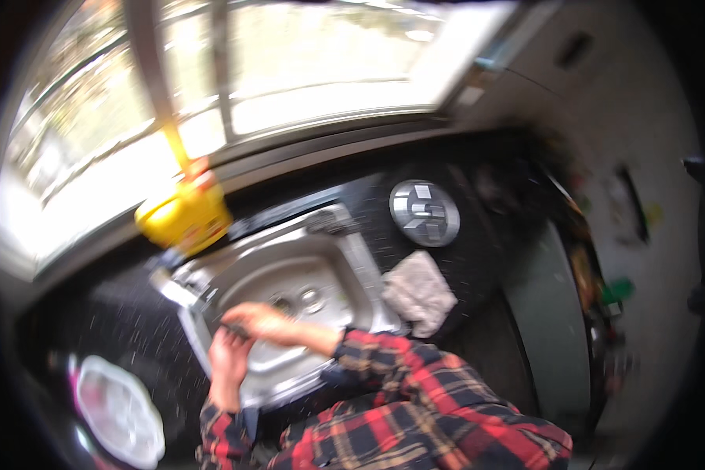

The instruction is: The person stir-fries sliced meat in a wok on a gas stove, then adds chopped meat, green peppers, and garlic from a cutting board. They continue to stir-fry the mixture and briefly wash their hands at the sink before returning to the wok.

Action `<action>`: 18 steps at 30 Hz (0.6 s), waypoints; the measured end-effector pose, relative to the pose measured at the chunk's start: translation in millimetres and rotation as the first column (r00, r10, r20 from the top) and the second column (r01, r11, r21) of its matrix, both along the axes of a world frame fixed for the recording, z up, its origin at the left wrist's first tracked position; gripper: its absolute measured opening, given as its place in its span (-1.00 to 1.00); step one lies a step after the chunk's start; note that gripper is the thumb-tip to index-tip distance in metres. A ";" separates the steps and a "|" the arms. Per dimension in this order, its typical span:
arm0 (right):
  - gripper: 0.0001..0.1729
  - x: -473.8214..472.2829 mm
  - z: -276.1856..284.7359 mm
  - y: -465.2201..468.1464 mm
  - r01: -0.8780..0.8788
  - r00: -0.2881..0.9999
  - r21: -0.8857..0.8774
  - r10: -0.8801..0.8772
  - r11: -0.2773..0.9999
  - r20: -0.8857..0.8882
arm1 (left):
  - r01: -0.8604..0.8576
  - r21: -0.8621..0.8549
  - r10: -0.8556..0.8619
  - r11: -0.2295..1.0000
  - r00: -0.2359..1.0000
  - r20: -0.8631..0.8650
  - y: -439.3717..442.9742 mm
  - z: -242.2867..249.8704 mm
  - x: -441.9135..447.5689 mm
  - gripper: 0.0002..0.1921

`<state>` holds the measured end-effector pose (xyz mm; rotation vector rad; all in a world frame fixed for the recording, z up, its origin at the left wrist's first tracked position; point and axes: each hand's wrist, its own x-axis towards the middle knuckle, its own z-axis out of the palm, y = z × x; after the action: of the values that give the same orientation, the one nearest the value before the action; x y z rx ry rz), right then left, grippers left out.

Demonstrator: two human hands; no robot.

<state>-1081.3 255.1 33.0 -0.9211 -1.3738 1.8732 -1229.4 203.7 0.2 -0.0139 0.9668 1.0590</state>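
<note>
Both of my hands meet over the left part of a stainless steel sink point(352, 276). My right hand point(262, 322) reaches across from the right, its fingers bent around a small dark object point(236, 331). From below, the fingertips of my left hand point(229, 357) press against the same object. Blur and the fingers hide what it is. Beneath the hands, the basin shows a drain point(280, 304) and a shiny round piece point(311, 299) beside it. A dark mesh-like pad point(329, 222) lies on the sink's back rim.
A yellow plastic container point(185, 218) stands behind the sink by the window. Right of the sink are a folded cloth point(421, 291) and a round steel dish point(425, 212). A whitish plastic basket point(120, 411) sits lower left. A pale glassy panel point(543, 317) lies farther right.
</note>
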 end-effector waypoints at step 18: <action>-0.46 -27.2 -4.9 -28.4 0.095 0.820 0.287 -0.238 0.953 0.520 | -0.246 0.034 0.245 0.969 0.969 0.022 40.7 -7.3 24.4 -0.34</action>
<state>-1108.5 226.7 28.0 -1.4695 -1.7430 1.3014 -1205.1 244.4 -7.2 -0.1157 0.9465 1.3023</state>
